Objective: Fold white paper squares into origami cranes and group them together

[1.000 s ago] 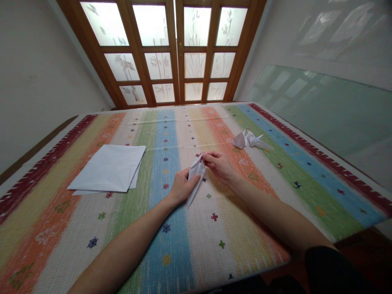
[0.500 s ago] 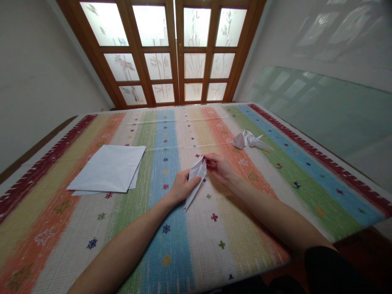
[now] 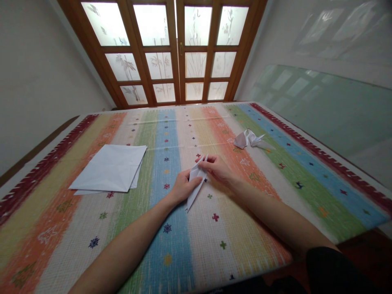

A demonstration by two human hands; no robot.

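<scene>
View: head camera, the only one; it looks forward and down over your forearms.
Left hand (image 3: 183,188): you grip the folded paper (image 3: 196,171) from the left, thumb laid across its front face, fingers mostly hidden behind it.
Right hand (image 3: 217,168): you pinch the same paper at its far end between thumb and fingers; the exact fingertip contact is too small to confirm.
Folded paper position: between your hands, above the middle of the striped tablecloth (image 3: 167,247), tilted, with its narrow tip pointing near and slightly left. You cannot tell whether that tip touches the cloth.
Change: compared with half a second ago, your right fingers lie further across the far end, and two slim points now show there, slightly apart.
Meaning: judged from this, you are working a flap at the far end while your left hand steadies the body; the fold appears unfinished.
Sheet stack (image 3: 108,167): white, flat, well to the left, its edges misaligned; unchanged.
Paper figure (image 3: 252,139): folded, white, far right of your hands; unchanged.
</scene>
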